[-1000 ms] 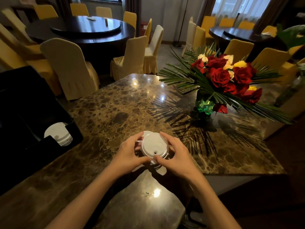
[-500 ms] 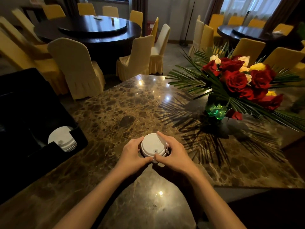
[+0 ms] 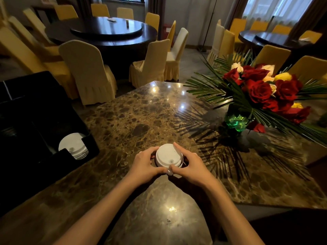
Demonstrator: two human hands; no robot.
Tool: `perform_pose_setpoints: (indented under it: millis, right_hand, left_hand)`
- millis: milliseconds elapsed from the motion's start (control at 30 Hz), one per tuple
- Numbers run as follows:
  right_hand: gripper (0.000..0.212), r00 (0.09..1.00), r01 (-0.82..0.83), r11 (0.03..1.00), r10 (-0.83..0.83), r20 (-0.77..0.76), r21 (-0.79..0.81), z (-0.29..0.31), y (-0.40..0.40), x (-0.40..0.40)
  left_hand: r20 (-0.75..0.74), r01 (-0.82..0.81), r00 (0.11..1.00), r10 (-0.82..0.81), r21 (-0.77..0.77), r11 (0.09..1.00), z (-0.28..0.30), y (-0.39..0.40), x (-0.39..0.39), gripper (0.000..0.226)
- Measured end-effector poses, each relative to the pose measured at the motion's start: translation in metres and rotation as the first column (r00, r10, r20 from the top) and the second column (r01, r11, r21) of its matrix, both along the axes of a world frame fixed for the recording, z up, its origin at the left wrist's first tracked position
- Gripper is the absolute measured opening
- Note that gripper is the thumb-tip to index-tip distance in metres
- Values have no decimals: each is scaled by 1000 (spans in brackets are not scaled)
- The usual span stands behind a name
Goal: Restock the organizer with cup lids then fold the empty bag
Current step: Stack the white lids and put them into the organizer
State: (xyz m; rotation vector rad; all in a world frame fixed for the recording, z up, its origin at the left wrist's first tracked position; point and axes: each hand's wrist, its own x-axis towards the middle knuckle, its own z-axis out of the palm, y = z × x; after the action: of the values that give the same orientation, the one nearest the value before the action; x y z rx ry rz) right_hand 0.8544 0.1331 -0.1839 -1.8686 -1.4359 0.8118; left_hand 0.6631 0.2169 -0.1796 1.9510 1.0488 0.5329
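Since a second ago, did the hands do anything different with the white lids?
Not much. The left hand and right hand still grip the stack of white lids from both sides on the marble table; their hold looks slightly tighter. Nothing was let go. The lids in the black organizer and the flowers stayed put; only the view shifted.

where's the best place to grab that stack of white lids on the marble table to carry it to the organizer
Grip the stack of lids by its side wall, low down, from left and right at once, as the left hand and right hand do now. The lids are loosely nested, so squeezing the lower rims likely keeps them together. Its top is smooth and domed, poor to pinch. The black organizer sits to the left.
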Motion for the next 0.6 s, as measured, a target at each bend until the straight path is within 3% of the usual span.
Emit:
perform_pose_setpoints:
  millis: [100,267,367,500,600]
  right_hand:
    - [89,999,-33,999,33,4,-14,0,-2,3]
    - [87,1000,-12,999,11,28,35,3,-8,-1]
    - [82,997,-11,995,3,79,102,4,-17,-8]
    - [48,999,7,970,-19,48,242,4,-28,-25]
    - [30,986,10,945,-63,153,326,9,-33,-41]
  left_hand:
    - [-64,5,998,-5,-3,1000,-2,-2,-2,79]
    - [115,-57,989,96,-306,950,4,-5,-7,63]
    - [180,-65,972,147,-396,916,10,-10,-13,55]
    - [274,-75,935,227,-472,879,9,-19,-28,44]
    - [360,-63,865,351,-615,786,9,-24,-40,40]
